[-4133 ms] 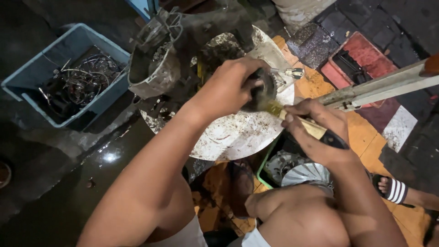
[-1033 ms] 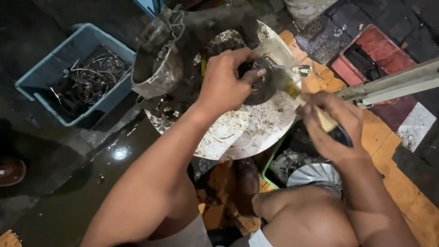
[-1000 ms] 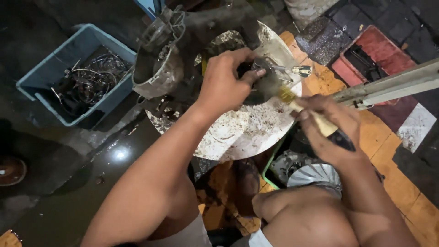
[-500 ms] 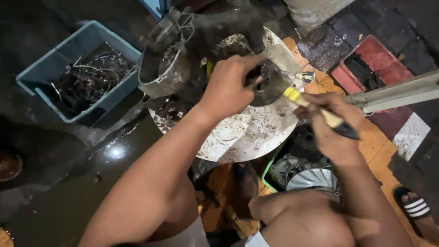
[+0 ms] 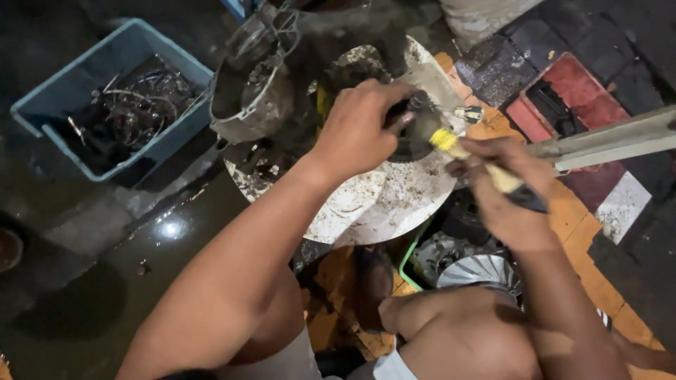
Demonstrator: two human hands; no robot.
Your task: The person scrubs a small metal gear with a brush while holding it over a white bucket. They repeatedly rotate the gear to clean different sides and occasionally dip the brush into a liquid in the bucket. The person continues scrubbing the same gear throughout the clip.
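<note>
Fingers of our left hand (image 5: 355, 130) are clamped around the dark round part (image 5: 415, 134) above the dirty white pan (image 5: 394, 204), and our right hand (image 5: 507, 193) closed on the brush (image 5: 472, 158) should probably work bristles lightly along its edge, letting grime drop into the pan.

place: likely a street-side repair workshop | signs: engine casing (image 5: 253, 91), blue bin (image 5: 105, 91) of wires, wet greasy floor (image 5: 105, 281)
</note>
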